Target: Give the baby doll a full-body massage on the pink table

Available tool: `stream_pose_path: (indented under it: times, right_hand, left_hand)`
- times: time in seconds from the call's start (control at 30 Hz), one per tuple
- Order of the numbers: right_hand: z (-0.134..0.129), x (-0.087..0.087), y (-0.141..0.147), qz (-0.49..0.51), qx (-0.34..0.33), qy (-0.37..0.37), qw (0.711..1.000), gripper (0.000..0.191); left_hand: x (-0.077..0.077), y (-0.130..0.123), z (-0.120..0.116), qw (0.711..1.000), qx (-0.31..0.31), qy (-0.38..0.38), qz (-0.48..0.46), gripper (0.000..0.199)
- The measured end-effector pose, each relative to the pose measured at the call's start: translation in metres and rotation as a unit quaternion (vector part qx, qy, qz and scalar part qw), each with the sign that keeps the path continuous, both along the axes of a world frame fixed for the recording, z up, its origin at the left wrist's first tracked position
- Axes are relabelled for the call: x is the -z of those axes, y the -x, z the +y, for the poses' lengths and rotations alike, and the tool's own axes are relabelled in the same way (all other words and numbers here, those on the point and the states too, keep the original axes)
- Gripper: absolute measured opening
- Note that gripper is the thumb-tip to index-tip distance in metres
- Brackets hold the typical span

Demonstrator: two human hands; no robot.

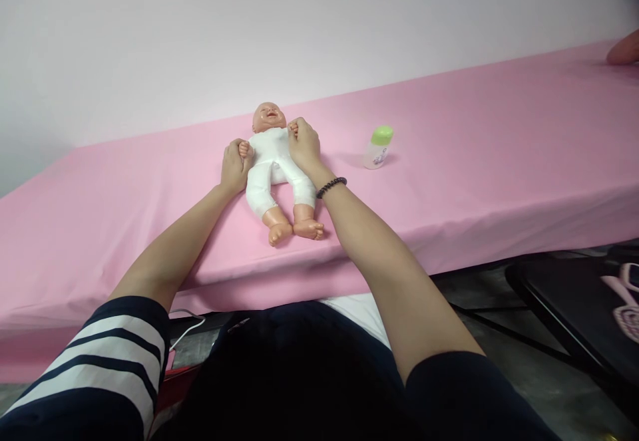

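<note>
A baby doll (274,145) with a white cloth body lies on its back on the pink-covered table (479,155), its head toward the wall and its feet toward me. My left hand (235,167) is closed around the doll's arm on the left side, with the small doll hand showing above my fingers. On the other side, my right hand (305,145) grips the doll's other arm near its hand. Right of the doll stands a clear bottle (377,151) with a green cap, apart from both hands.
A white wall (349,22) runs behind the table. At the far right edge, part of a skin-toned object (624,50) rests on the cloth. A black chair (564,294) with pink items on it stands at the lower right. A white cable (187,329) hangs below the table's front edge.
</note>
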State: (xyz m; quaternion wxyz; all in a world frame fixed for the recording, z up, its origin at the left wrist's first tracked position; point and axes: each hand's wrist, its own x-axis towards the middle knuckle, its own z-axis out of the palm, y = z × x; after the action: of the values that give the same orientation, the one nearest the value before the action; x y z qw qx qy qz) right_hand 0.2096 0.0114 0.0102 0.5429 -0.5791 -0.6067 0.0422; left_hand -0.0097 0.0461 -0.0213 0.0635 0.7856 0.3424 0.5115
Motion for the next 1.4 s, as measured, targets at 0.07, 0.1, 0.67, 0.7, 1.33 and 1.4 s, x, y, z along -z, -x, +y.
stream_pose_path:
  times: [0.07,0.1,0.67,0.7,1.33,1.4]
  right_hand:
    - [0.001,0.001,0.000,0.009,0.002,0.000,1.000,0.021]
    - [0.002,0.001,0.000,0.014,0.003,-0.003,1.000,0.021]
    - [0.004,0.002,-0.002,0.009,-0.007,-0.019,1.000,0.020]
    - [0.004,0.003,-0.002,0.007,-0.005,-0.017,1.000,0.020]
    - [-0.004,-0.003,0.002,0.009,-0.006,-0.010,1.000,0.016]
    - [-0.005,-0.004,0.003,0.001,-0.001,0.001,1.000,0.016]
  left_hand:
    - [0.000,-0.001,0.000,1.000,0.003,0.002,0.002,0.045]
    - [-0.001,-0.001,-0.001,1.000,0.005,0.004,0.004,0.045]
    - [0.000,0.001,0.001,1.000,0.012,0.014,0.026,0.036]
    - [0.000,0.001,0.001,0.999,0.012,0.013,0.027,0.036]
    - [0.003,0.000,0.004,0.999,0.021,0.022,0.015,0.032]
    - [0.003,0.000,0.004,0.999,0.023,0.028,0.013,0.031]
